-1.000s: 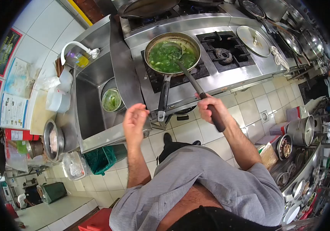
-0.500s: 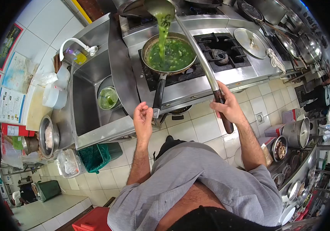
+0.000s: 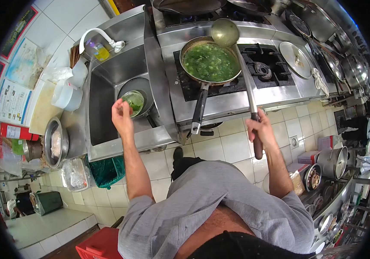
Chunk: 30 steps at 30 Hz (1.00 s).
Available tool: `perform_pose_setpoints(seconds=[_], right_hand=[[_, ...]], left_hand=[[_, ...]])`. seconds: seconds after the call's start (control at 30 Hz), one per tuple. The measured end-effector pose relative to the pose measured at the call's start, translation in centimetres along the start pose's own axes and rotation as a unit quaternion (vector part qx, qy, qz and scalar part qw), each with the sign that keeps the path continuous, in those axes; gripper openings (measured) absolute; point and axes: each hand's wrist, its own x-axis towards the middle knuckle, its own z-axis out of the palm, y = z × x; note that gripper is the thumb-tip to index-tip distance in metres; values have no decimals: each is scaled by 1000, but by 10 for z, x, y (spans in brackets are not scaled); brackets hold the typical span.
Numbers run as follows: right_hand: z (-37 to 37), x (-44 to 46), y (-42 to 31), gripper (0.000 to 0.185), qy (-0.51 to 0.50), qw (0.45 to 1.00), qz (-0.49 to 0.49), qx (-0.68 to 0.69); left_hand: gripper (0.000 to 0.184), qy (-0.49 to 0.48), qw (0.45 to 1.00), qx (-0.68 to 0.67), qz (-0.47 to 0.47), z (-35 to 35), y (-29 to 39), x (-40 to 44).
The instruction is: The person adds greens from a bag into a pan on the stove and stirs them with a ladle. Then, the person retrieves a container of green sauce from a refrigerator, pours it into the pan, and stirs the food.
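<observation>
Kitchen: cramped and well stocked, with white wall tiles (image 3: 79,15) past the sink side and cream floor tiles (image 3: 232,131) underfoot.
Stove: silver stainless-steel stove (image 3: 275,92), with a black iron grate (image 3: 275,74) bare of pots beside the one in use.
Pan: round metal frying pan (image 3: 200,40) sitting on its burner, black handle (image 3: 200,103) pointing back at the cook, with chunky bright-green soup (image 3: 211,64) inside.
Ladle: long-handled metal ladle (image 3: 248,86) with a dark grip, its bowl end up around the pan's far rim. Can't tell how much is in it, sorry.
Right hand: right hand (image 3: 262,129) wrapped round that dark grip, fairly loose by the look of it.
Left hand: left hand (image 3: 122,113) well apart from the other, fingers curled by the clear round bowl (image 3: 129,94) of green leaves (image 3: 136,105). Touching or just hovering? Can't tell from up here.
Sink: grey steel sink (image 3: 103,103), with a dark round pan (image 3: 147,93) under that bowl.
Ladling: imo that's the step in hand, one side on the soup, the other over at the greens.
Next move: calls for keeping the ladle level and near the pan, plus a proper pinch on the bowl's rim if it's being lifted.
</observation>
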Motion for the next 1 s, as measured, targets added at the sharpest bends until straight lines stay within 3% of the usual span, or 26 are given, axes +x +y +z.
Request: perform_pose_setpoints(seconds=[0.13,0.23,0.4,0.53,0.6,0.63,0.7,0.77,0.87,0.93,1.0], right_hand=[[28,4,-33,36,-116,928,42,352],[81,10,-46,38,-155,894,30,420],[185,22,-83,48,-187,911,42,365],[272,54,-114,45,-215,927,135,275],[295,70,-120,44,-245,922,166,250],[305,80,-117,41,-253,923,181,228],[323,93,-118,38,-269,923,193,197],[335,105,-117,37,-291,916,215,176],[354,116,-125,48,-295,915,243,130],[360,126,-122,52,-328,899,251,146],[364,131,-123,54,-330,892,269,150]], left_hand=[[34,-44,996,27,-79,1,-79,84],[38,-87,991,40,-98,19,-126,144],[39,-88,995,-11,-34,87,-217,230],[47,-29,977,-141,-155,160,-209,269],[46,3,976,-170,-138,183,-236,303],[46,38,973,-191,-120,184,-215,309],[42,61,947,-265,-172,191,-181,311],[38,172,903,-339,-201,193,-175,332],[48,157,874,-413,-202,197,-218,367],[58,220,820,-477,-228,197,-209,371],[57,302,726,-553,-277,199,-197,373]])
